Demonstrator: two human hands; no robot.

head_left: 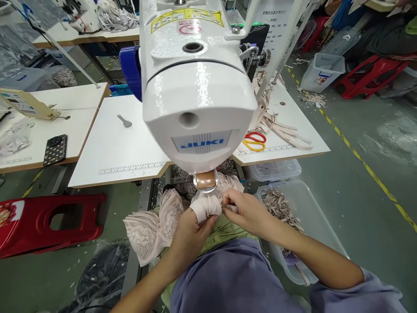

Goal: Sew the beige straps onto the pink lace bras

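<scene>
Lace piece [153, 228], pale pink, lies bunched in your lap in the head view. It is just below the nose of the sewing machine [195, 87], and most of it spills to the left of your hands. Your left hand [190, 230] is closed on the lace piece, the fingers curled shut with a pale band [205, 208] stretched over them. Your right hand [247, 211] has its fingers pinched tight on the band's right edge. This looks like fine lining-up work, so hold the band flat and evenly taut. Pinch close to the edge rather than in the middle, and let the loose lace hang clear so that none folds underneath. Mind the metal foot [206, 180] just above your knuckles. On the floor under your right forearm stands a clear bin [321, 230] holding a heap of pale trimmings [280, 206]. A smaller clear tub [276, 170] sits beneath the edge of the desk [124, 143]; you cannot tell what is in it. Well off to the right stands a pale crate [322, 71], its contents hidden.
</scene>
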